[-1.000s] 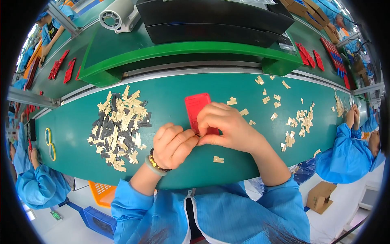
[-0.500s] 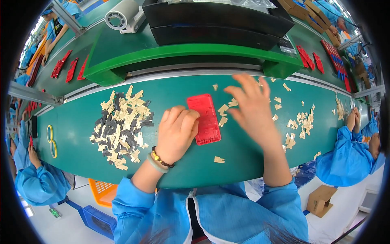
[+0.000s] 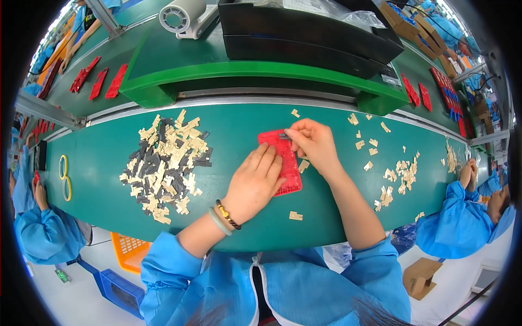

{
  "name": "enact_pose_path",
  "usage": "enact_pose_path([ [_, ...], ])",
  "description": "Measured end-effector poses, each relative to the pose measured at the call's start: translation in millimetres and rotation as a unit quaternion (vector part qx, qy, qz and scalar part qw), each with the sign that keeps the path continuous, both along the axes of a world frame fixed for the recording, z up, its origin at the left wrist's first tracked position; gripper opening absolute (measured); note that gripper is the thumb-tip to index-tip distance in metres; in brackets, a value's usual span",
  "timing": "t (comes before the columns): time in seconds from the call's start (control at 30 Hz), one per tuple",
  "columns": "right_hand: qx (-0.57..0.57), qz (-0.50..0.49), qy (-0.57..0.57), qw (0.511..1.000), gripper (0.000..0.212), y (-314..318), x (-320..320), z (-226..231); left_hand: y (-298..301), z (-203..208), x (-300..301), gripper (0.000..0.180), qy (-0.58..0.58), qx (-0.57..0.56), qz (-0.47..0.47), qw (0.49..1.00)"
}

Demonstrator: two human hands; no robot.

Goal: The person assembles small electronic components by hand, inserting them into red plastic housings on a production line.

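Note:
A red plastic case [image 3: 292, 173], a shallow shell with moulded ribs inside, lies in front of me on the green worktop. My left hand [image 3: 258, 176] rests across its left side, fingers curved over it and holding it down. At the far end of the case, my right hand [image 3: 311, 142] pinches a small dark grey plastic piece [image 3: 283, 136] between thumb and fingertips, against the case's upper edge. To the left is a heap of cream and dark grey plastic pieces [image 3: 166, 163]. One cream piece [image 3: 296, 215] lies just nearer than the case.
Loose cream pieces [image 3: 405, 174] are scattered on the right. Two yellow rings [image 3: 64, 179] lie at the far left. Behind the worktop stands a green-edged shelf [image 3: 244, 70] with a black box [image 3: 304, 49] and a white fan-like device [image 3: 182, 19]. Co-workers in blue sit on both sides.
My right hand has moved left to the case's far end, with the dark grey piece now visible in it. My left hand has shifted right and spread over the case.

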State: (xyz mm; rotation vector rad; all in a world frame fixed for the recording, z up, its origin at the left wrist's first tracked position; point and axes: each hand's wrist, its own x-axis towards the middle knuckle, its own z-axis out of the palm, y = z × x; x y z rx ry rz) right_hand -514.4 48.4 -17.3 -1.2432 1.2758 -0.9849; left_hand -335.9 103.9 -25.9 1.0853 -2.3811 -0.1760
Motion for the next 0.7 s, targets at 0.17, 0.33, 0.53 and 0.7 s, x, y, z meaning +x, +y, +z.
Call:
enact_pose_path([
  [0.17,-0.001,0.029,0.059,0.998,0.012,-12.9,10.4,-6.6,0.8,0.0,-6.5,0.049,-0.014,-0.007,0.019,1.0],
  [0.33,-0.042,0.024,0.114,0.992,0.012,-14.9,12.6,-14.5,1.4,-2.5,-6.7,0.05,-0.018,-0.005,0.033,0.999],
  [0.53,-0.089,-0.002,0.165,0.982,0.012,-13.9,19.1,-18.3,0.5,-2.3,-7.2,0.048,-0.013,-0.01,0.033,0.999],
  [0.7,-0.086,0.023,0.237,0.967,0.013,-13.8,18.3,-13.0,0.1,0.7,-7.8,0.046,0.001,0.005,0.029,1.0],
])
